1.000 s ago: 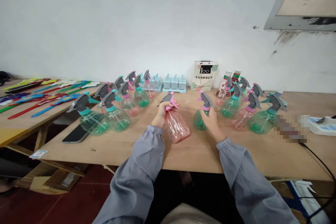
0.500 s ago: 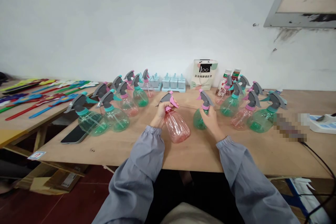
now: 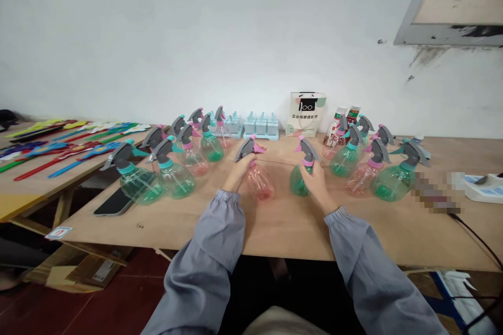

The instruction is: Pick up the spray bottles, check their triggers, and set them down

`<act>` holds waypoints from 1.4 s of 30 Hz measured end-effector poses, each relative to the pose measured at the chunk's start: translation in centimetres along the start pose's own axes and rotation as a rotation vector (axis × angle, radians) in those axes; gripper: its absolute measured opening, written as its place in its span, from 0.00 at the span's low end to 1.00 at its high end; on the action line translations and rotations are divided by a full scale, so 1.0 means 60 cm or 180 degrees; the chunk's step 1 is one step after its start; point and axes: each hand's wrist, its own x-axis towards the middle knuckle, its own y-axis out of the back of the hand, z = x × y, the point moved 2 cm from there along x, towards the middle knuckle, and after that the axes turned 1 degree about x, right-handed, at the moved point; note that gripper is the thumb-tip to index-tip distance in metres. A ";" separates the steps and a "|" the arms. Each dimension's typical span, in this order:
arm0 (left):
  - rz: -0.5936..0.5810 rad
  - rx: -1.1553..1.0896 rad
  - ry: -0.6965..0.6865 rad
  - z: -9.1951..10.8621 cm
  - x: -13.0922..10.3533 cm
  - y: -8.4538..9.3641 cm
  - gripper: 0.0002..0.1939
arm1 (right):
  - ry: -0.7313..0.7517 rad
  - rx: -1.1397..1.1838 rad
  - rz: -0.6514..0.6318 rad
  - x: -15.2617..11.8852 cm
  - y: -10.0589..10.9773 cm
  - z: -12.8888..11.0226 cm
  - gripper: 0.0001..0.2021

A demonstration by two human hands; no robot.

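Note:
Near the middle of the table, my left hand (image 3: 239, 171) is closed round the neck of a pink spray bottle (image 3: 261, 183), which stands upright on the wood. To its right, my right hand (image 3: 315, 178) grips a green spray bottle (image 3: 299, 180) with a pink collar, just under its grey head. Several green and pink spray bottles stand in a group on the left, among them a green one (image 3: 176, 178) with a turquoise trigger. Another group on the right includes a pink one (image 3: 360, 179) and a large green one (image 3: 392, 183).
A dark phone (image 3: 113, 203) lies by the left bottles. Along the wall are pale blue moulds (image 3: 261, 126), a paper bag (image 3: 305, 115) and red-capped bottles. Colourful hand-shaped strips cover the left table (image 3: 23, 204). A cable and white tray (image 3: 483, 188) are right.
The pink bottle in my left hand has gone from tilted to upright, its base shifting left and back. My right hand stays on the green bottle. The view has shifted slightly.

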 end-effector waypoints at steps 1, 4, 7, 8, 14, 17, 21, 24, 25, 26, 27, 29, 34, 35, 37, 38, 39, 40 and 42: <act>0.0109 0.0209 -0.0243 0.002 0.002 0.005 0.10 | 0.0007 0.0008 -0.0014 0.000 0.000 -0.001 0.21; 0.0361 0.0690 -0.0772 0.003 0.007 0.015 0.12 | 0.0046 0.0033 -0.0054 0.001 0.002 -0.006 0.20; 0.0432 0.0820 -0.0861 -0.004 0.014 0.018 0.13 | 0.0053 0.0051 -0.0066 0.002 0.002 -0.008 0.21; 0.0393 0.0861 -0.0898 -0.006 0.015 0.018 0.15 | 0.0041 0.0056 -0.0078 0.002 0.002 -0.008 0.21; -0.0011 0.1495 -0.1196 -0.001 0.009 0.028 0.45 | 0.0037 0.0115 -0.0064 0.001 0.000 -0.002 0.21; 0.0055 0.1922 -0.1159 -0.007 -0.011 0.048 0.47 | 0.0041 0.0095 -0.0064 0.001 -0.001 -0.002 0.20; 0.0226 0.2492 -0.0710 -0.027 -0.036 0.083 0.33 | 0.0103 0.0133 -0.0050 0.001 -0.001 -0.004 0.19; 0.0178 0.2779 -0.0535 -0.032 -0.012 0.104 0.27 | 0.0084 0.0135 -0.0036 0.001 0.000 -0.005 0.20; 0.0180 0.2916 -0.0556 -0.031 0.006 0.109 0.25 | 0.0051 0.0113 -0.0043 0.001 0.000 -0.005 0.20; 0.0238 0.3077 -0.0590 -0.029 0.027 0.114 0.24 | 0.0016 0.0090 -0.0050 0.001 0.000 -0.005 0.21; 0.0350 0.3236 -0.0636 -0.027 0.051 0.118 0.22 | -0.0013 0.0074 -0.0054 0.001 0.000 -0.006 0.22; 0.0609 0.3439 -0.0686 -0.026 0.100 0.124 0.19 | -0.0031 0.0081 -0.0058 0.000 -0.001 -0.007 0.22; 0.0836 0.2923 -0.0656 -0.037 0.191 0.121 0.17 | 0.0024 0.0133 -0.0045 -0.008 -0.007 -0.011 0.22; 0.0862 0.2832 -0.0661 -0.039 0.202 0.118 0.16 | 0.0030 0.0121 -0.0043 -0.010 -0.009 -0.011 0.22; 0.0879 0.2710 -0.0679 -0.041 0.220 0.111 0.15 | 0.0033 0.0094 -0.0051 -0.014 -0.012 -0.012 0.22; 0.0880 0.2643 -0.0690 -0.042 0.228 0.108 0.15 | 0.0033 0.0087 -0.0058 -0.015 -0.013 -0.013 0.21; 0.0887 0.2592 -0.0691 -0.042 0.235 0.106 0.15 | 0.0035 0.0089 -0.0071 -0.016 -0.014 -0.014 0.21; 0.0900 0.2569 -0.0676 -0.042 0.241 0.105 0.15 | 0.0039 0.0093 -0.0087 -0.017 -0.015 -0.014 0.21; 0.0940 0.2618 -0.0597 -0.044 0.252 0.104 0.14 | 0.0052 0.0086 -0.0099 -0.018 -0.016 -0.015 0.20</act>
